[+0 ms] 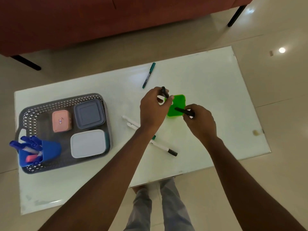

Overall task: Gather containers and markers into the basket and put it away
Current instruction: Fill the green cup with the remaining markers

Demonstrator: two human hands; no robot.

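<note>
A grey perforated basket (30, 114) stands on the left of the white table. In it lie a pink container (62, 121), a grey container (89, 114), a white-lidded container (88, 143) and a blue cup of markers (48, 151). A green cup (177, 105) stands at the table's middle. My left hand (153, 108) grips a black marker (164, 92) just above the cup's left rim. My right hand (200, 121) holds another black marker (183, 111) over the cup's right side. A teal marker (148, 75) lies farther back. Some white markers (164, 148) lie partly under my left forearm.
A red-brown sofa (100, 19) on black legs stands beyond the table's far edge. Glossy tiled floor (275, 84) surrounds the table. My legs (160, 205) show below the table's near edge.
</note>
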